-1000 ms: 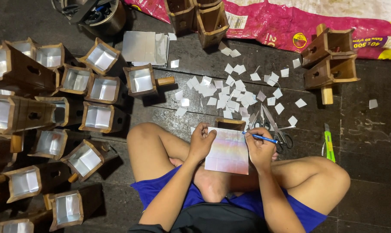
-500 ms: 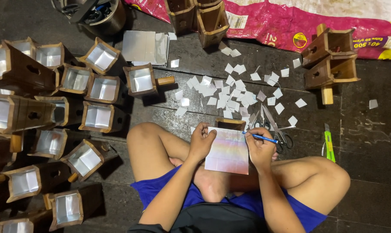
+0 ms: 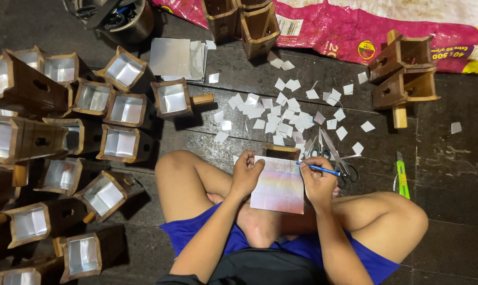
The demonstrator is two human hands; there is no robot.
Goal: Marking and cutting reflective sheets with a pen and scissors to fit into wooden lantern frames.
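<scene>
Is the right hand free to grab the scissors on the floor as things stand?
Probably not at once: the scissors lie just beside the right hand, nothing between, but it holds a blue pen.

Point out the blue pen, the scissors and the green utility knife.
blue pen [image 3: 323, 170], head view, middle of barrel.
scissors [image 3: 330, 145], head view, on the blades.
green utility knife [image 3: 402, 179], head view, middle of handle.

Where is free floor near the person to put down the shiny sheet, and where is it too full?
Bare floor lies right of the green utility knife, beyond the bent knee. Another free strip runs between the handled wooden box and the left knee. Crowded: the scattered paper squares above the scissors, and the wooden boxes massed on the left side.
</scene>
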